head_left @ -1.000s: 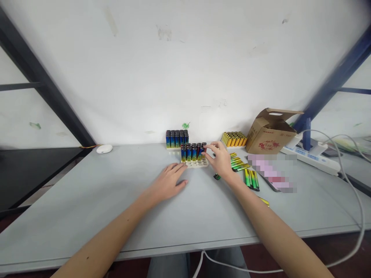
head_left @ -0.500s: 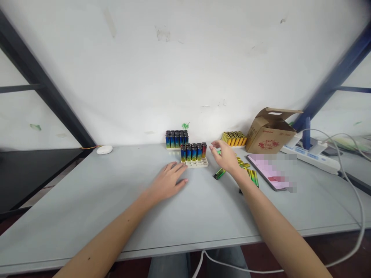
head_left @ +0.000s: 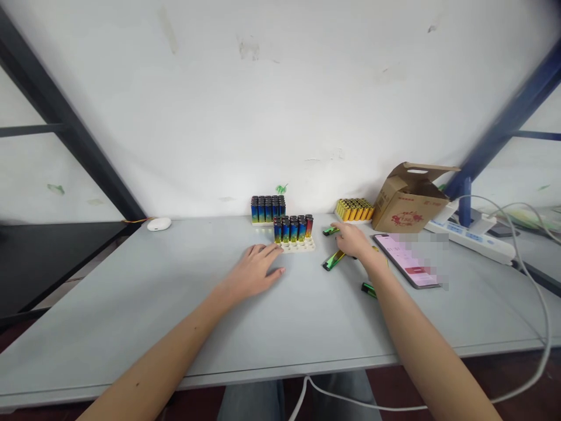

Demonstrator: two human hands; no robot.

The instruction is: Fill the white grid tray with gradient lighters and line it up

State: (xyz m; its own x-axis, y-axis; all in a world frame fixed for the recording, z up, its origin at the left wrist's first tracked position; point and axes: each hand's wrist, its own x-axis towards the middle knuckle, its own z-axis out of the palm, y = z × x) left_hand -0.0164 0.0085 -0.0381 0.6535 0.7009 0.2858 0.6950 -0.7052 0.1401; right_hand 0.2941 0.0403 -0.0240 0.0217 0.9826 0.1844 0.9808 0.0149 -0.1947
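Between tray (head_left: 299, 245) and phone (head_left: 407, 260): right hand (head_left: 353, 242) among lighters (head_left: 333, 259)

Bright, even indoor light, soft shadows

Wide-angle lens bends the frame beams (head_left: 65, 117) at the edges; the phone screen (head_left: 412, 260) is pixelated; the table (head_left: 131, 304) shows no glare.

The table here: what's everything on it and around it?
Table: one, pale grey, against a white wall.
Near rack of lighters: one, blue-green, partly filled, centre.
Far rack of lighters: one, blue-green, by the wall.
Yellow lighters: one block, by the wall.
Loose lighters: several, green-yellow, lying flat.
Cardboard box: one, brown, open.
Phone: one, pink screen.
Power strip: one, white.
White oval object: one, far left.
Left hand: flat on table.
Right hand: over the loose lighters.
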